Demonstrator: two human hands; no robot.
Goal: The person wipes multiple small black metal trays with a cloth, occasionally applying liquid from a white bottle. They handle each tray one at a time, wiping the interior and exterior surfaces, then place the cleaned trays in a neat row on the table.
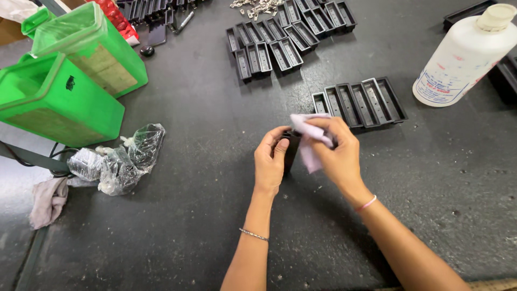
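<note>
Packaging first: a white plastic bottle [462, 56] with a cream cap and a printed label lies tilted at the far right of the tabletop [204, 215], and two green bins [64, 91] lined with clear bags stand at the far left. Crumpled clear plastic bags [121, 159] lie just in front of the bins, with a pale rag [47, 200] at the edge. The tabletop is dark grey, speckled and scuffed. Rows of small black rectangular trays [362, 102] sit side by side beyond the hands, more of them [280, 40] farther back.

The left hand [271, 161] is clamped around a small black part [291, 148], held above the tabletop near the middle; its long axis runs roughly upright, tilted slightly. The right hand [336, 153] is closed on a light purple cloth [309, 140], pressed against the part.
</note>
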